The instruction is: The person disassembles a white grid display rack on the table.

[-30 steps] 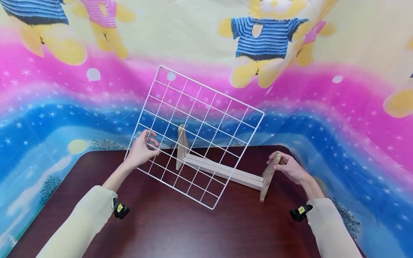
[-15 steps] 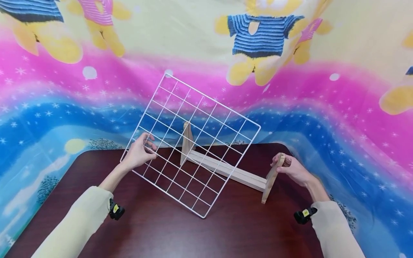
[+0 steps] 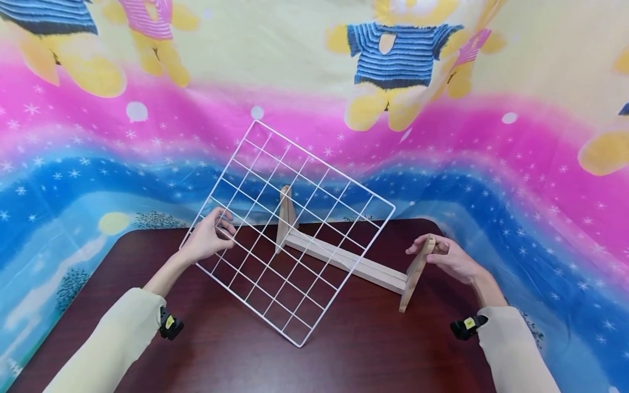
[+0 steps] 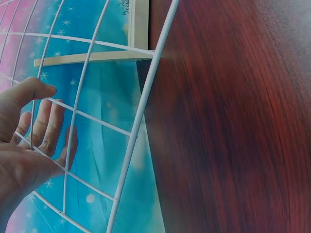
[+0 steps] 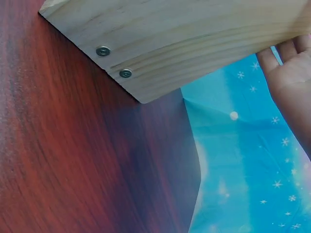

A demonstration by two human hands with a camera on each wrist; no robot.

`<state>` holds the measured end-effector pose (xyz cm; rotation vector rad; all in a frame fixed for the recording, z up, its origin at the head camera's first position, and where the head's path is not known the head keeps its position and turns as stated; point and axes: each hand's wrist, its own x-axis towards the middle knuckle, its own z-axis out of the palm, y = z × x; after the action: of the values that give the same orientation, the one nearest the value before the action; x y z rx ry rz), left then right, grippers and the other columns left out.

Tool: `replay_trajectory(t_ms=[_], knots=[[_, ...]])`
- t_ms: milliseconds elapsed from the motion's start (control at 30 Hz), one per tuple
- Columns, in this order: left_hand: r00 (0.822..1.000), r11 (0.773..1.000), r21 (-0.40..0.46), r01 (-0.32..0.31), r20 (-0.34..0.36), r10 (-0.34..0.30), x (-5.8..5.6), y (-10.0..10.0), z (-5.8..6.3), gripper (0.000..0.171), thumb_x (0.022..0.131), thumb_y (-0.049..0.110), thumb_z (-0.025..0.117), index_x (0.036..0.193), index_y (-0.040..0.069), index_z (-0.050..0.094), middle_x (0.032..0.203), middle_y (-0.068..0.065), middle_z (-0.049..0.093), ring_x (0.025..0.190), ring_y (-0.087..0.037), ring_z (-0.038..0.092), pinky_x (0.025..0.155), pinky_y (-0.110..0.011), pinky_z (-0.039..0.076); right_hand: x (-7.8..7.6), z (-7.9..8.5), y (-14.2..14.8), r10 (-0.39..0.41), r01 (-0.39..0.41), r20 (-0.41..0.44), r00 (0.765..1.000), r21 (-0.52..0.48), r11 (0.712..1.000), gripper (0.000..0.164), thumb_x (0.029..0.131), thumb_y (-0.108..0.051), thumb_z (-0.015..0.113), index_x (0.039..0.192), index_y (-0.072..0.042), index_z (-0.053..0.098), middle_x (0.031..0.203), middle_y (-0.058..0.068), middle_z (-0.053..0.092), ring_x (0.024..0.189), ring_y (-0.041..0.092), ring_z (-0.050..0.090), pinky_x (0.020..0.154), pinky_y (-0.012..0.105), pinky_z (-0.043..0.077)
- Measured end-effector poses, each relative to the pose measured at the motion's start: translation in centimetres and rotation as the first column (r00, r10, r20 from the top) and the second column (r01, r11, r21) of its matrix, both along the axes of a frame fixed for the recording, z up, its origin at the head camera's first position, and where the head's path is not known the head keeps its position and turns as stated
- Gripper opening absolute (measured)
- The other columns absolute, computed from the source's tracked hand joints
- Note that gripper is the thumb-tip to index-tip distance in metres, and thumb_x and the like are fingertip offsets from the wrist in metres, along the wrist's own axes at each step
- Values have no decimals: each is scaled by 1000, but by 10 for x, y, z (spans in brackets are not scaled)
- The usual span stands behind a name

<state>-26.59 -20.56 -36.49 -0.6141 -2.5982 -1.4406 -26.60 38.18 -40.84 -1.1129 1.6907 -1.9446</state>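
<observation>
My left hand (image 3: 208,237) holds a white wire grid panel (image 3: 350,179) tilted in the air, its fingers passing through the openings. In the left wrist view the thumb and fingers (image 4: 48,128) curl around the thin wires (image 4: 77,112). Behind the grid, a light wooden stand (image 3: 378,274) rests on the table, made of a long crossbar between two upright end pieces. My right hand (image 3: 454,259) pinches the top of its right end piece (image 3: 416,278). Two metal bolts (image 5: 103,51) show on that piece's outer face in the right wrist view.
The dark red-brown table (image 3: 245,365) ends just behind the stand. A printed cloth (image 3: 295,71) with bears and snowflakes hangs around the back and sides. Small black cameras (image 3: 171,326) sit on both wrists.
The grid panel has turned clockwise and come lower, its bottom corner moving left and toward me. The stand has shifted slightly right in view, with the right hand staying at its end piece.
</observation>
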Motion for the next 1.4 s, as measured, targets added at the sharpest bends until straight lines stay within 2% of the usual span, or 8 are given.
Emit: replay_trajectory(t_ms=[67, 200, 533, 667, 800, 933, 1167, 1400], knots=[[1000, 1000, -4, 6, 2, -6, -1, -2, -3, 46, 72, -15, 66, 111, -4, 45, 92, -21, 63, 78, -31, 67, 66, -26, 53, 1, -2, 2, -18, 18, 0, 1000, -8, 1000, 37, 94, 17, 40, 129, 8, 48, 122, 21, 62, 120, 29, 55, 101, 32, 41], [1000, 1000, 0, 9, -15, -9, -10, -9, -20, 48, 71, -14, 68, 111, -1, 45, 91, -17, 63, 77, -28, 67, 66, -27, 53, 2, -4, 5, -64, 64, -7, 998, -13, 998, 33, 94, 18, 41, 124, 7, 52, 117, 21, 64, 117, 28, 57, 98, 31, 43], [1000, 999, -42, 4, -30, -5, 0, -5, -22, 48, 71, -11, 69, 111, 0, 46, 90, -13, 65, 76, -22, 66, 67, -27, 51, 11, -5, 9, -140, 140, -21, 990, 0, 990, 23, 94, 13, 48, 114, 7, 55, 109, 20, 67, 109, 26, 62, 94, 29, 46], [1000, 998, -60, 13, -16, -13, 2, -2, -20, 48, 71, -11, 68, 113, -1, 46, 93, -17, 65, 80, -24, 66, 71, -29, 50, 13, -4, 11, -147, 147, -26, 989, -5, 989, 24, 94, 15, 46, 115, 7, 55, 109, 20, 68, 111, 26, 62, 94, 28, 45], [1000, 998, -70, 11, -5, -11, 3, 5, -18, 48, 70, -12, 67, 113, -3, 46, 93, -18, 65, 79, -26, 66, 69, -29, 49, 18, -3, 12, -164, 165, -30, 986, 2, 986, 26, 94, 15, 45, 115, 5, 56, 108, 18, 69, 112, 26, 62, 97, 27, 43], [1000, 996, -85, 8, 9, -7, 3, 9, -18, 49, 68, -11, 67, 112, -2, 47, 91, -16, 66, 77, -25, 66, 66, -28, 50, 22, -3, 12, -186, 186, -54, 981, 11, 982, 24, 93, 15, 47, 114, 7, 56, 107, 18, 69, 112, 26, 62, 96, 27, 44], [999, 994, -107, 31, 30, -28, -2, 11, -19, 50, 69, -12, 68, 113, 0, 48, 92, -14, 66, 78, -24, 65, 68, -31, 51, 28, -6, 16, -215, 217, -63, 975, 28, 976, 24, 91, 17, 48, 111, 7, 57, 106, 27, 66, 110, 28, 63, 95, 29, 46], [998, 991, -129, 47, 43, -42, -3, 10, -18, 52, 70, -12, 69, 117, -2, 49, 94, -15, 65, 85, -32, 65, 70, -33, 53, 38, -6, 18, -245, 251, -99, 964, 55, 966, 24, 90, 16, 51, 110, 6, 59, 104, 20, 69, 109, 27, 63, 92, 28, 47]])
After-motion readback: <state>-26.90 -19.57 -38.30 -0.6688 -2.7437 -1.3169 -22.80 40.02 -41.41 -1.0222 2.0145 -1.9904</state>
